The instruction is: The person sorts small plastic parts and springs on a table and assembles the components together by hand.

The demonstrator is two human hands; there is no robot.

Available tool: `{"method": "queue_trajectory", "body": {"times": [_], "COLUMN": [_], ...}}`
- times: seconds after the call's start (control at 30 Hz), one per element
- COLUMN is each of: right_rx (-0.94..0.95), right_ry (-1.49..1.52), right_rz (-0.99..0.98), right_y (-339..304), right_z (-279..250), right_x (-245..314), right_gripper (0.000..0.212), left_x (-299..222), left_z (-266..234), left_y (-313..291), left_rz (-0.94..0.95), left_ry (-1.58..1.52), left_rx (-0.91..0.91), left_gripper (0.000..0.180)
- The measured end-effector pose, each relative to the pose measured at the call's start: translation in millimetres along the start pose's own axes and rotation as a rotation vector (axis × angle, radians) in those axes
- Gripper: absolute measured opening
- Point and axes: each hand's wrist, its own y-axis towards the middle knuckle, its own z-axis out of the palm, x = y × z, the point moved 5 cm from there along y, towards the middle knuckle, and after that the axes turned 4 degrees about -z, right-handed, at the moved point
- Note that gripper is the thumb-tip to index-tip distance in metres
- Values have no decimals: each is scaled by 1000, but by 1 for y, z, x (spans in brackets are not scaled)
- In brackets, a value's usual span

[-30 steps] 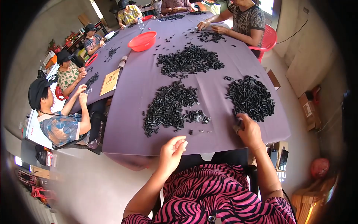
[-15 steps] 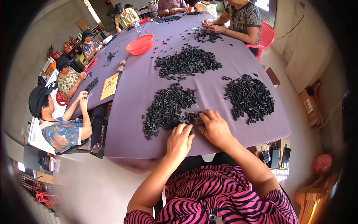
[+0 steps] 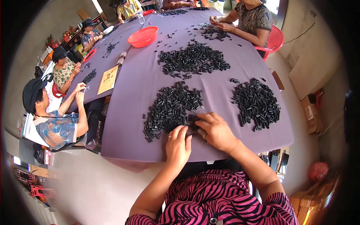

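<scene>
Small black tube-like pieces lie heaped on a purple-grey tablecloth. At the lower right edge of the near heap (image 3: 174, 103), my two hands face each other, low over the cloth. The fingers of my left hand (image 3: 178, 147) are curled together by the loose pieces, and what they hold is hidden. Bent inward, the fingers of my right hand (image 3: 217, 132) close around a few black pieces (image 3: 192, 120) by its fingertips. A dark bit shows in the narrow gap between the hands, too small to make out.
Further heaps of black pieces lie at the right (image 3: 257, 105) and beyond (image 3: 193, 59). A red basin (image 3: 143, 36) and a yellow booklet (image 3: 107, 80) stand farther off. Several people sit around the table (image 3: 127, 123), handling pieces. A red chair (image 3: 275, 39) stands at the far right.
The view has shifted slightly. My right hand has moved left, closer to my left hand, and covers more of the pieces between them. The heaps look much the same.
</scene>
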Motion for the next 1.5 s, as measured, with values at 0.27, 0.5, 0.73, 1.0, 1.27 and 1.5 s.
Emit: {"method": "queue_trajectory", "body": {"times": [0.27, 0.5, 0.73, 1.0, 1.27, 1.5], "right_rx": [16, 83, -67, 11, 34, 25], "right_ry": [-8, 10, 128, 14, 213, 10], "right_rz": [-55, -31, 49, 61, 106, 80], "right_y": [34, 19, 13, 30, 19, 21], "right_z": [40, 21, -13, 15, -2, -3], "right_x": [0, -7, -32, -49, -63, -60], "right_gripper": [23, 19, 23, 30, 35, 37], "left_x": [7, 6, 1, -2, -3, -5], "left_z": [-1, -4, -6, 1, -6, -4], "left_y": [0, 2, 5, 9, 10, 10], "left_rz": [-59, -50, -38, -64, -122, -126], "left_ry": [-69, -95, -47, -19, 41, 23], "left_rx": [-87, -81, -72, -40, -35, -21], "left_gripper": [38, 38, 34, 31, 27, 26]}}
